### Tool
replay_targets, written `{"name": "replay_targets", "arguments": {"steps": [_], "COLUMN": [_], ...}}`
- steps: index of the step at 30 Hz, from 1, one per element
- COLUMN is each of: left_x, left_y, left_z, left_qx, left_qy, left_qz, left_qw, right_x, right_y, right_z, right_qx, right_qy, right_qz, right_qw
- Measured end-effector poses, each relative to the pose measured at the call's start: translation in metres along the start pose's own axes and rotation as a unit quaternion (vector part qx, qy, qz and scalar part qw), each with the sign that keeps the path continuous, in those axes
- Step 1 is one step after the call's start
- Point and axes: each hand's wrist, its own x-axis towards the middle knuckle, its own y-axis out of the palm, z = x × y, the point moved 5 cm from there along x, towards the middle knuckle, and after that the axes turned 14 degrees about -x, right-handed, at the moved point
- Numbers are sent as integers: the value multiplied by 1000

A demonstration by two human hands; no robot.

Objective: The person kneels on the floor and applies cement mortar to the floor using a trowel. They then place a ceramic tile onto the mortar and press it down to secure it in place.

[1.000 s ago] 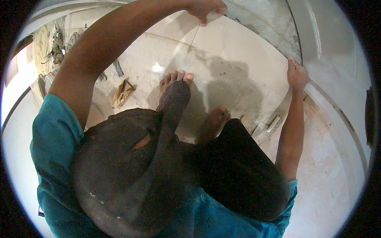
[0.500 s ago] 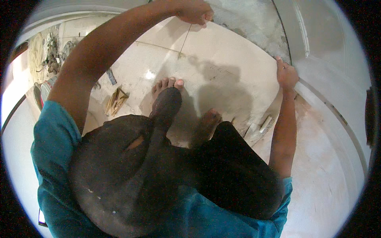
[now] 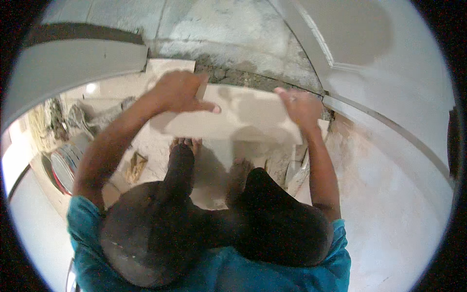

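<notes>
A large beige floor tile [image 3: 243, 114] is in both my hands in front of my bare feet, tilted up rather than lying flat. At its far left corner is my left hand [image 3: 180, 92], fingers wrapped over the edge and thumb stretched across the face. My right hand [image 3: 301, 109] grips the right end, with its fingers along the far edge. Past the tile shows a strip of rough grey mortar [image 3: 224, 70]. The undersides of both grips are hidden.
Grey floor [image 3: 219, 29] stretches beyond the mortar. A white panel [image 3: 360, 63] stands at the right. Left of my feet are a bucket [image 3: 68, 158] on its side, a small brown box-like thing [image 3: 136, 166] and tangled cords [image 3: 53, 114]. A pale flat strip [image 3: 294, 168] lies near my right foot.
The tile has come up from the floor and tilted toward me, baring the mortar strip behind it. Both hands have moved nearer with it, the left one most.
</notes>
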Motion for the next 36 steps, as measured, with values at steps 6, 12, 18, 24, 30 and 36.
{"name": "replay_targets", "arguments": {"steps": [6,12,18,24,30,36], "left_x": [-34,-121,-229,-355,-426,-420], "left_y": [26,12,-20,-19,22,90], "left_z": [-12,9,61,117,127,121], "left_qx": [24,75,7,-48,-137,-183], "left_qy": [-68,-107,-240,-243,-350,-445], "left_qz": [-15,-179,-285,-463,-523,-488], "left_qw": [997,975,928,851,765,728], "right_x": [-44,-32,63,51,33,33], "right_y": [-15,-67,-7,59,39,42], "right_z": [66,23,74,144,109,132], "right_qx": [13,339,238,133,75,-28], "right_qy": [-84,-267,-339,-434,-453,-480], "right_qz": [46,-93,-52,-164,-157,-142], "right_qw": [995,897,909,876,875,865]}}
